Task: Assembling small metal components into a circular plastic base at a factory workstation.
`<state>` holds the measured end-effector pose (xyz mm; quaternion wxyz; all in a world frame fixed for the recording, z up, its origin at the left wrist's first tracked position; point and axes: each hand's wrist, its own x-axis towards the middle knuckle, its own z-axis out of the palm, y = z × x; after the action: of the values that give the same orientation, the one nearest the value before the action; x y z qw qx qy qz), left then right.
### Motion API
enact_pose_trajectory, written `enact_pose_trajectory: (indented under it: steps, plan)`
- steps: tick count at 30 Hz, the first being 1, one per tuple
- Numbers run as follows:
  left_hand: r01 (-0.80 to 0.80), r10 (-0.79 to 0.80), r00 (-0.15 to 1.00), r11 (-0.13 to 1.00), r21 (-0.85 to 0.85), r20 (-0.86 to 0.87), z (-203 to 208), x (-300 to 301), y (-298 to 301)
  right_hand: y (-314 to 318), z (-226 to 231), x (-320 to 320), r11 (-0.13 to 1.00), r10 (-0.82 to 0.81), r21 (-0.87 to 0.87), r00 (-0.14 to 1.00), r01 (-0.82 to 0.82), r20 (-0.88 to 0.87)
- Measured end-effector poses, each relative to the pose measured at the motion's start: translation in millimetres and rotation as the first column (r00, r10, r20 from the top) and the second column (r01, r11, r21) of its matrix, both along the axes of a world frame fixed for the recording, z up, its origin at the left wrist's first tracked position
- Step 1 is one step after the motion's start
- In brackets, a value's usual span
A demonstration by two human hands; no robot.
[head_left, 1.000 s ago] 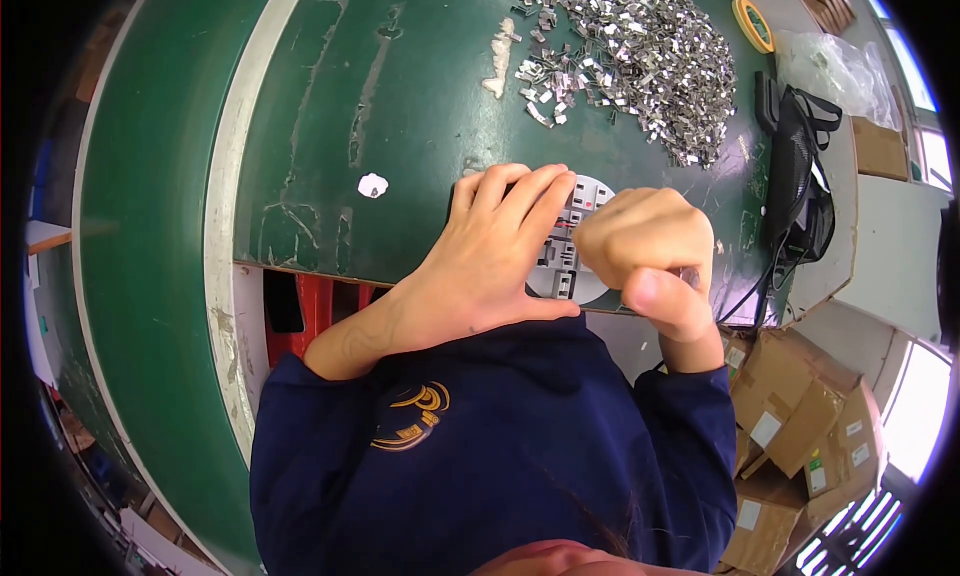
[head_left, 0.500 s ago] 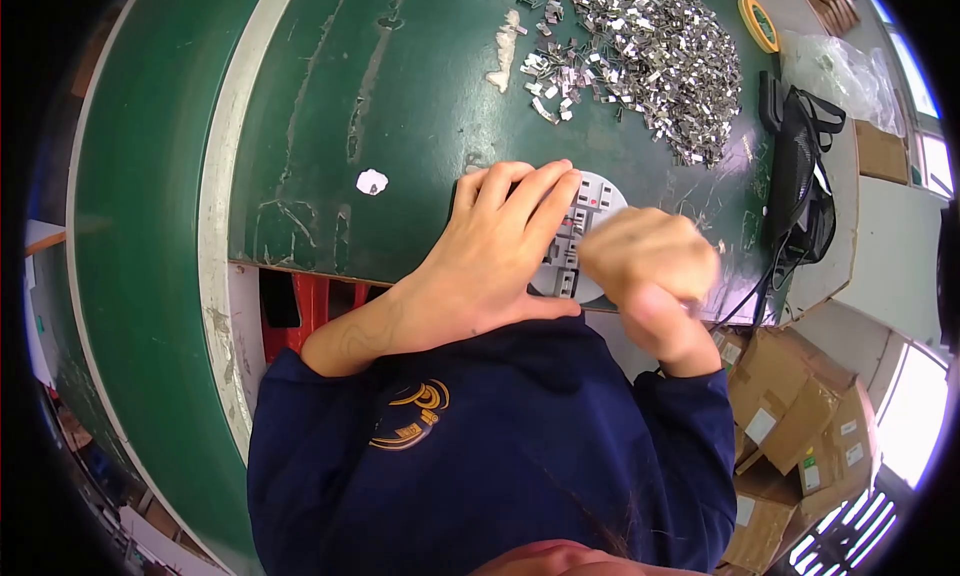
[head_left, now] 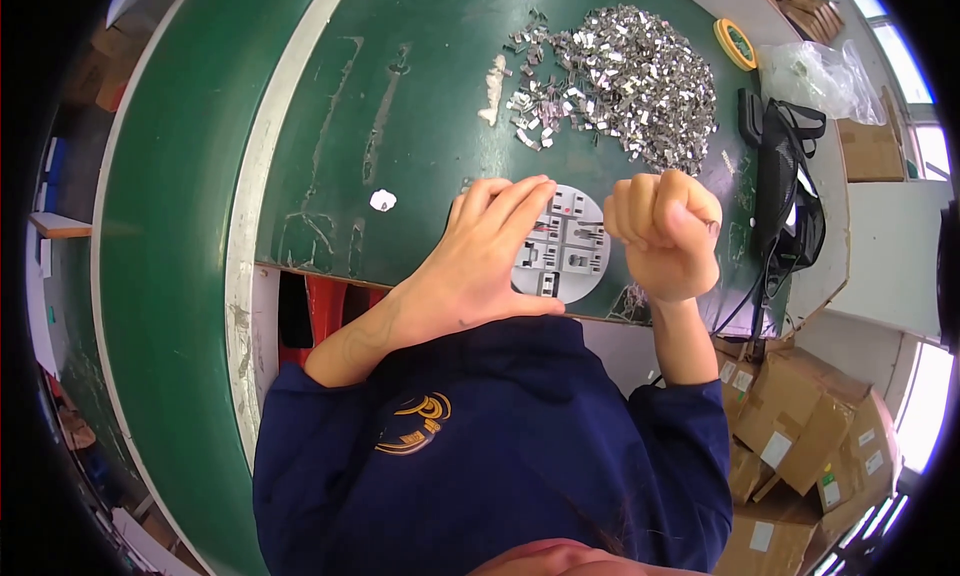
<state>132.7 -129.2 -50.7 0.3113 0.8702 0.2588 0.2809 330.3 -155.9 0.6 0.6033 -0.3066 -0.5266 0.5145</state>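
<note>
A round grey plate (head_left: 583, 287) with raised blocks, slots and small red and dark parts lies near the table's front edge. My left hand (head_left: 478, 259) grips its left side, fingertips at the far rim and thumb stretched along the near rim. Just right of the plate, my right hand (head_left: 664, 231) is raised in a closed fist. A thin dark bit shows by its thumb, but whatever the fist holds is mostly hidden. Beyond the plate lies a large heap of small silvery metal pieces (head_left: 645, 86), with some scattered at its left.
On the green table (head_left: 330, 166) lie a white scrap (head_left: 382, 200) and a pale crumpled strip (head_left: 493, 91). At the right are a yellow tape roll (head_left: 735, 45), a clear plastic bag (head_left: 820, 84) and a black bag (head_left: 785, 176) with straps. Cardboard boxes (head_left: 800, 416) stand at the lower right.
My right hand has lifted off the plate and moved slightly right, as a closed fist, uncovering the plate's right side. My left hand stays on the plate. The whole view has shifted a little.
</note>
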Motion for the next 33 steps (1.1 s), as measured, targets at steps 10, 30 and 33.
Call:
enact_pose_trajectory:
  steps: [10, 30, 33]
  plan:
    - [-0.897, 0.896, 0.443, 0.443, 0.003, -0.023, 44.2, -103.6, 76.7, -5.6, 3.1, 32.5, 0.979, -0.169, 0.089, 0.976, 0.183, -0.140]
    - [-0.767, 0.818, 0.543, 0.575, 0.285, -0.187, -31.4, -100.1, 378.3, -1.7, -13.6, 18.2, 0.982, -0.044, 0.034, 0.049, 0.188, 0.998]
    - [-0.755, 0.885, 0.440, 0.457, 0.470, -0.154, -37.8, -96.8, 421.0, 7.5, -17.3, 21.6, 0.984, -0.033, 0.027, 0.027, 0.174, 0.999]
